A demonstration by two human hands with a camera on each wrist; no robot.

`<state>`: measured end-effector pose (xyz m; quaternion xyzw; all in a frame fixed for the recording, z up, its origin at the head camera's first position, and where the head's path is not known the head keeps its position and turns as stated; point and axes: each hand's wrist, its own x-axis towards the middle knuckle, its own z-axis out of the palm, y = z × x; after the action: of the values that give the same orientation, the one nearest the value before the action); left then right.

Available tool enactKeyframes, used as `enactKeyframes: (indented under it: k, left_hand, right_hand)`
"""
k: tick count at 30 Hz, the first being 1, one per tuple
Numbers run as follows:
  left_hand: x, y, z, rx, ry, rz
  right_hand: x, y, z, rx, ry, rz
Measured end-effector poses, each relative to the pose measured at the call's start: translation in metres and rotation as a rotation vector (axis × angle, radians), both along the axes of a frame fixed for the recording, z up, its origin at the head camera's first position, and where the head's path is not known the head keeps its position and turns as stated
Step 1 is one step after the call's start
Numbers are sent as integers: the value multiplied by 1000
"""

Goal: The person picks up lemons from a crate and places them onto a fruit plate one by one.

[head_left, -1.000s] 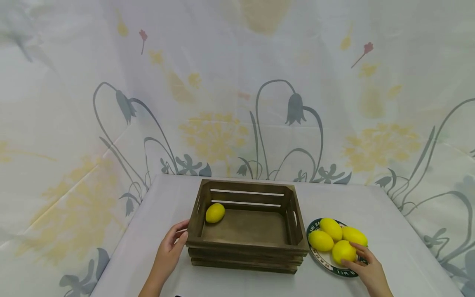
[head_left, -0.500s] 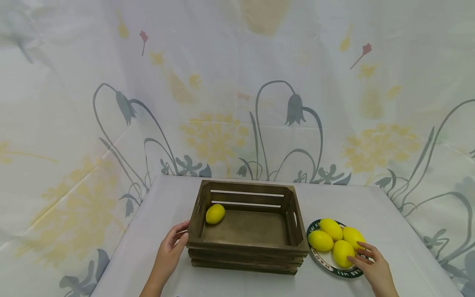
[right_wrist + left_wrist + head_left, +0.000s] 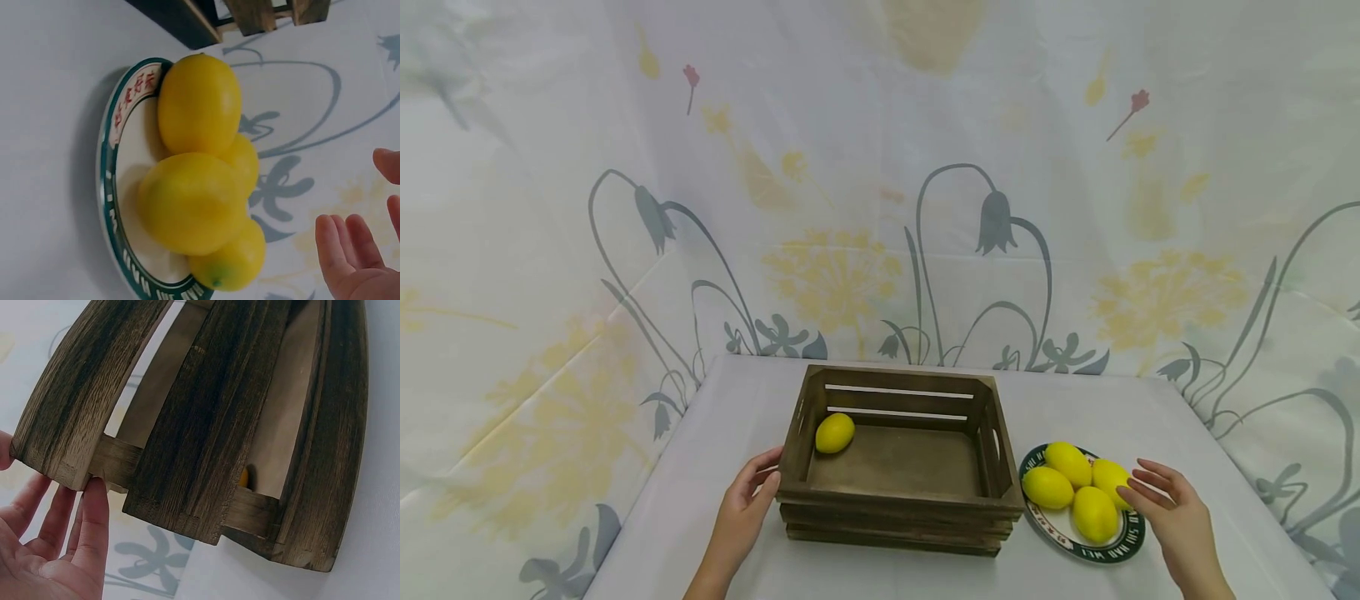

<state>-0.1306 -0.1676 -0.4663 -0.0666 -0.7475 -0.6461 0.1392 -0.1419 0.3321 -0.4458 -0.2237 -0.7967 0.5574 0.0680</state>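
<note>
A brown slatted wooden crate [image 3: 895, 467] stands on the table, with one lemon [image 3: 835, 433] at its left inside. My left hand [image 3: 741, 500] touches the crate's left end near the front corner. In the left wrist view, its thumb and fairly straight fingers [image 3: 94, 519] meet the end of the top slat. To the right of the crate, a green-rimmed plate [image 3: 1063, 542] carries several lemons [image 3: 194, 203]. My right hand [image 3: 1176, 517] hovers at the plate's right side, fingers spread and relaxed, holding nothing. In the right wrist view, it is apart from the fruit.
White cloth covers the table [image 3: 925, 575]. A floral-printed curtain [image 3: 865, 250] rises behind it and on both sides. Only a narrow gap lies between the crate's right end and the plate.
My right hand has let go of the front lemon and drawn back to the right. That lemon settles on the plate, turned slightly. The left hand and the crate have stayed put.
</note>
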Motion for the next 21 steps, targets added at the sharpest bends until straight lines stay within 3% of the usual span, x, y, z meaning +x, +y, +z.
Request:
enactKeyframes:
  k: [11, 21]
  left_hand:
    - [-2, 1, 0, 2, -41, 5]
    - [1, 1, 2, -7, -42, 27]
  right_hand:
    - [-7, -9, 17, -26, 163, 27]
    - [-12, -19, 38, -214, 351, 97]
